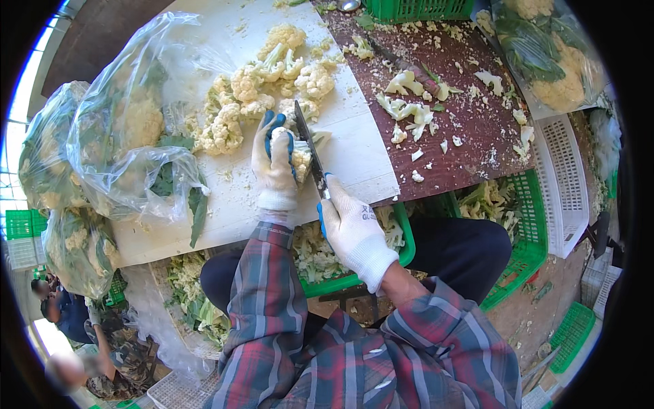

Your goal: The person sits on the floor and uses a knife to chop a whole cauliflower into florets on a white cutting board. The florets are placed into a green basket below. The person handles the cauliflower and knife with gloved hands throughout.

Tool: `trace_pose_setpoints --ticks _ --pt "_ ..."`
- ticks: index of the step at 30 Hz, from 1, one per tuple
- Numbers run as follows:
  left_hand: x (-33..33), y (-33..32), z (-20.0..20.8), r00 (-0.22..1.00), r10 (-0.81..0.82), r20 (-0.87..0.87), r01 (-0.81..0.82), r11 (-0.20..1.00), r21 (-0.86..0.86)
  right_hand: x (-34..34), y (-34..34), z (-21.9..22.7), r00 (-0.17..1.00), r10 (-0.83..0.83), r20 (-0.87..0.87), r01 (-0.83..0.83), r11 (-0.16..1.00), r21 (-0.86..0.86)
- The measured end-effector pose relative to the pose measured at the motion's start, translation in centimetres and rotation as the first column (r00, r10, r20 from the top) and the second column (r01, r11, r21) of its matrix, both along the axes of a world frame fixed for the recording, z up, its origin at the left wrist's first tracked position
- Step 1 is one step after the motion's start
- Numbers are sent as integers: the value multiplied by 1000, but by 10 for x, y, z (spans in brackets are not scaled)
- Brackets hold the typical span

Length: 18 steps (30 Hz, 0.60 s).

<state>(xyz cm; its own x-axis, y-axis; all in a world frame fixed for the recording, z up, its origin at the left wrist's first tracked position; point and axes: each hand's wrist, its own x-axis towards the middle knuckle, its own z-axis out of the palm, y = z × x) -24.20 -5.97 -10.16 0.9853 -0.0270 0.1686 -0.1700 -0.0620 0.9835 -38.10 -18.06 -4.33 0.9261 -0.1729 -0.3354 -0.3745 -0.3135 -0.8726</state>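
Observation:
A piece of cauliflower (300, 161) is gripped in my left hand (275, 160), which wears a white glove with blue-coated fingers. My gloved right hand (349, 221) is wrapped round the handle of a long-bladed knife (310, 146). The blade points away from me and lies along the right side of the held piece; whether it cuts in cannot be seen. Just beyond both hands, cut cauliflower florets (262, 78) are heaped on the white board (364, 146).
Plastic bags of cauliflower (129, 126) crowd the left. On the brown board (463, 140) lie trimmings and another knife (415, 71). A green crate (409, 238) with cauliflower pieces sits below the board's edge, near my knees. More crates stand at right; people (102, 354) are at lower left.

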Motion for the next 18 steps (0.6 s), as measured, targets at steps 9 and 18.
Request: trace_pose_setpoints --ticks 9,18 --pt "9 -2 -13 999 48 6 -47 999 -27 -21 -66 5 962 -219 -165 266 891 368" --pt "23 -5 -12 984 176 -19 -173 981 83 -13 -142 27 892 -432 134 369 867 336"
